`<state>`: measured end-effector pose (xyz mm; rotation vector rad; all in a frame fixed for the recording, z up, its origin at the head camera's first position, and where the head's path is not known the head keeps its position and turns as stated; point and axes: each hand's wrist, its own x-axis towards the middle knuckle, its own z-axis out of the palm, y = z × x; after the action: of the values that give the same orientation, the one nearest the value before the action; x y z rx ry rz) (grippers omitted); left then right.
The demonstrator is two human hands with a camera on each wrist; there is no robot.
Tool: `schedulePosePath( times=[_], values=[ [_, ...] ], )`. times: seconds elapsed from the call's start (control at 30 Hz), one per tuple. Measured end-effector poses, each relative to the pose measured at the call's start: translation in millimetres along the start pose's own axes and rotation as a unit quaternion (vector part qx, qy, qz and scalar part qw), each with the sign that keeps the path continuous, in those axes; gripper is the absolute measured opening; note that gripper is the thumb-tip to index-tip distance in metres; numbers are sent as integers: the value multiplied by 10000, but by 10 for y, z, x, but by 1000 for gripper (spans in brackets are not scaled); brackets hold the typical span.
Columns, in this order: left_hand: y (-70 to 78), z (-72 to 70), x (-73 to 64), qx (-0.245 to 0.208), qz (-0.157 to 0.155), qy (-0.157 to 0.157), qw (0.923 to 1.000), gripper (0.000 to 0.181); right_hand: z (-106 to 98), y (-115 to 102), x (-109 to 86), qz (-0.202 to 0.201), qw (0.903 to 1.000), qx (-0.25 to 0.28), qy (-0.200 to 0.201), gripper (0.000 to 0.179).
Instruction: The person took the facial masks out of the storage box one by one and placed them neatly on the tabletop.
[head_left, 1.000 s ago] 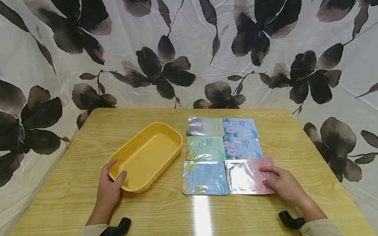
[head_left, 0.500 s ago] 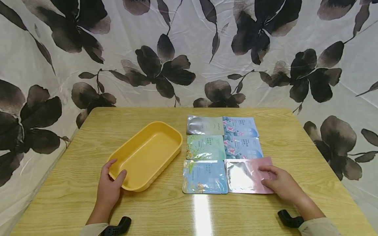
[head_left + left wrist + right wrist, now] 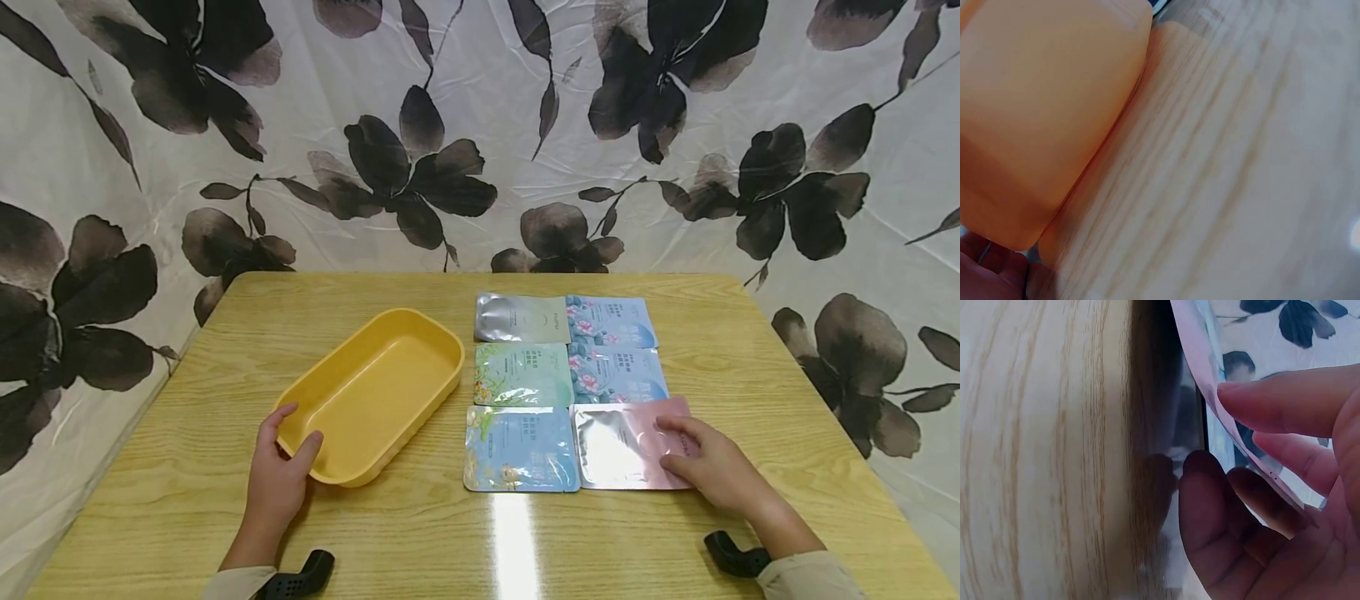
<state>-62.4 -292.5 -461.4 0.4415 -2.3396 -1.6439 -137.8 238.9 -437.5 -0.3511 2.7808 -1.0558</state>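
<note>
My left hand (image 3: pixel 277 479) holds the near left end of a yellow plastic tray (image 3: pixel 427 417), thumb over its rim. In the left wrist view, the tray (image 3: pixel 1054 112) fills the upper left, with fingertips at its bottom corner. My right hand (image 3: pixel 723 471) grips the right end of a pink and silver face mask sachet (image 3: pixel 622 450). In the right wrist view, the thumb and fingers lie on both sides of the slightly bent pink sachet (image 3: pixel 1194 344). Beside it lies a blue sachet (image 3: pixel 521 450) with a yellow pattern; two blue flowered sachets (image 3: pixel 618 375) lie behind it.
A green sachet (image 3: pixel 522 375) and a silver-green sachet (image 3: pixel 521 320) complete two neat columns on the wooden table (image 3: pixel 375 542). The tray stands at an angle to their left. A floral cloth (image 3: pixel 480 125) hangs behind the table's far edge.
My right hand has shifted slightly left, and the pink sachet's right end has come in with it. The left hand and tray have stayed put.
</note>
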Motion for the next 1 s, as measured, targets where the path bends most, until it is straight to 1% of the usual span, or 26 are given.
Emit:
schedulePosePath(
  times=[0.33, 0.53, 0.7, 1.0],
  values=[
    [13, 8, 4, -61, 1, 11, 10000, 59, -33, -10, -14, 14, 10000, 0, 24, 59],
    [16, 14, -6, -75, 15, 26, 10000, 58, -62, -6, -7, 169, 9998, -106, 2, 61],
    [13, 15, -6, -151, 12, 10, 9999, 58, -79, 3, -12, 349, 9992, -162, -111, 64],
    [-5, 15, -1, -98, 7, 18, 10000, 58, -92, 12, -19, 548, 9982, -29, -259, 67]
  ],
)
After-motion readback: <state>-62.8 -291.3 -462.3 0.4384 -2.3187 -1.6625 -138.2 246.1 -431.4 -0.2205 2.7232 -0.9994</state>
